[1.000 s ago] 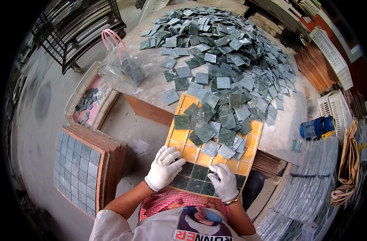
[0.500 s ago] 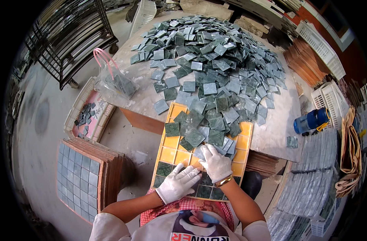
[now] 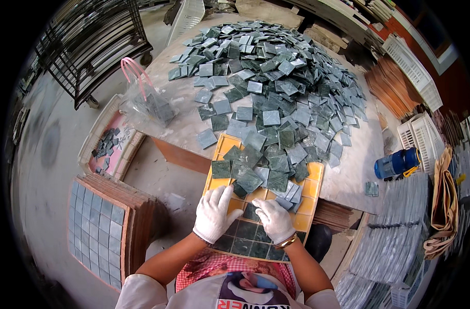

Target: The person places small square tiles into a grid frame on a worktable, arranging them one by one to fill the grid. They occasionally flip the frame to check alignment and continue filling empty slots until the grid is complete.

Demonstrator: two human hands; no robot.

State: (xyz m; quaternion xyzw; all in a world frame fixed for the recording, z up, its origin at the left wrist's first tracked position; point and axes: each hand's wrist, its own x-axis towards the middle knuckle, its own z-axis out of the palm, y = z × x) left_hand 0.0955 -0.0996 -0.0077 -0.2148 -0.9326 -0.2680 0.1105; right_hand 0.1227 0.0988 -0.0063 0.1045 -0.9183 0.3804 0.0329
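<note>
While green tiles [image 3: 268,95] lie heaped on the table [image 3: 348,175], the gloved left hand [image 3: 213,213] and right hand [image 3: 274,219] rest flat, fingers spread, holding nothing, on the yellow grid tray [image 3: 308,198] at the table's near edge.

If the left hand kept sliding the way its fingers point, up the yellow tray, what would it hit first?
Most likely the loose green tiles heaped on the yellow grid tray, just beyond the gloved left hand. The nearest one lies flat right ahead of its fingertips, though the exact gap is hard to judge.
</note>
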